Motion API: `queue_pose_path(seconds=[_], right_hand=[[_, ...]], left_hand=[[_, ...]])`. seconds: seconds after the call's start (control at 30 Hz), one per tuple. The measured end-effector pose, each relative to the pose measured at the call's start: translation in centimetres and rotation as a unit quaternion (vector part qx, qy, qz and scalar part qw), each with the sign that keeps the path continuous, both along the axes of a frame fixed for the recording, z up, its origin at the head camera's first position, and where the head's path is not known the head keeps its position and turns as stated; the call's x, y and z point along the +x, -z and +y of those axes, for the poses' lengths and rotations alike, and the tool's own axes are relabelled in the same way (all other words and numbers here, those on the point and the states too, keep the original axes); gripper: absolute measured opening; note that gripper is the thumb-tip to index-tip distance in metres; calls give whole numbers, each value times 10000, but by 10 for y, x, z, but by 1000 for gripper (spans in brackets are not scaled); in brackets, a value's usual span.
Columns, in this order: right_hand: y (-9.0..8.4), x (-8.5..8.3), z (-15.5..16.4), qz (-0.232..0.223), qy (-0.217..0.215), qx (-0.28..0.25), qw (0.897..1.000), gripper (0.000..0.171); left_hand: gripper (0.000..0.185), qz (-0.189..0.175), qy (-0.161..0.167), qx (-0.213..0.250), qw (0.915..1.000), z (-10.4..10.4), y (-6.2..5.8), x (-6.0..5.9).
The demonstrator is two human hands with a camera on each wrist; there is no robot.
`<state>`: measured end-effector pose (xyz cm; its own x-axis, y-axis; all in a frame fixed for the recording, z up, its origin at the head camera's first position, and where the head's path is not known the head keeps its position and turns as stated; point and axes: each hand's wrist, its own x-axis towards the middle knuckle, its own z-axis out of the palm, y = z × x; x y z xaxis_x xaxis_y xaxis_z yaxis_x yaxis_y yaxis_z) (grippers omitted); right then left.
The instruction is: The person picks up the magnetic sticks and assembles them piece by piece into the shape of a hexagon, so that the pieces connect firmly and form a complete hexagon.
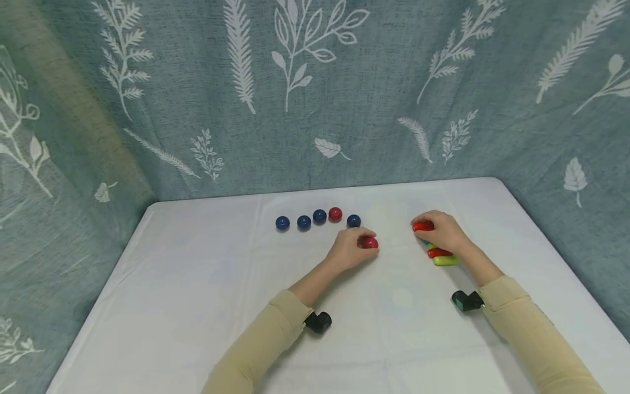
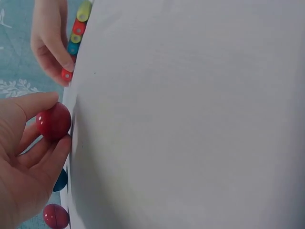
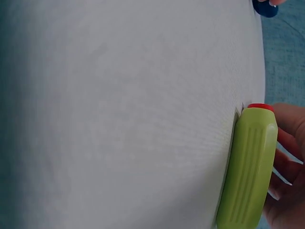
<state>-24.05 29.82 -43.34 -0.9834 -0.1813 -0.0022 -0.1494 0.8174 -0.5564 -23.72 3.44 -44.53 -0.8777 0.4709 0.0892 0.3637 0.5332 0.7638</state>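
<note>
My left hand [image 1: 348, 250] holds a glossy red ball [image 1: 370, 242] between thumb and fingers, close over the white cloth. In the left wrist view that ball [image 2: 54, 121] sits at the fingertips. To the right, my right hand [image 1: 443, 230] grips a red ribbed plastic piece [image 1: 423, 225] at the far end of a row of similar pieces. Toward me in that row lie blue, yellow-green and red [image 1: 439, 253] ones, then a lime-green piece [image 1: 445, 261]. The right wrist view shows the lime-green piece [image 3: 249, 171] large, partly covering the right hand [image 3: 288, 167].
Beyond the left hand, several dark blue balls [image 1: 304, 222] and a red ball [image 1: 335, 214] form a loose row. One blue ball [image 1: 354, 220] lies just behind the left fingers. The white-covered table [image 1: 172, 306] meets a teal leaf-patterned curtain [image 1: 197, 98] at its back edge.
</note>
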Motion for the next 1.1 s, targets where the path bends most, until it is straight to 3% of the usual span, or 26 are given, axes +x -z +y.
queue_pose_path(seconds=[0.63,1.1], right_hand=[[-4,0,-3,-141,-157,97,9997,32],[-7,2,-7,8,-295,204,9994,31]], left_hand=[[31,-437,-11,483,9979,-67,-5,55],[31,-641,-242,593,9959,-116,-5,95]])
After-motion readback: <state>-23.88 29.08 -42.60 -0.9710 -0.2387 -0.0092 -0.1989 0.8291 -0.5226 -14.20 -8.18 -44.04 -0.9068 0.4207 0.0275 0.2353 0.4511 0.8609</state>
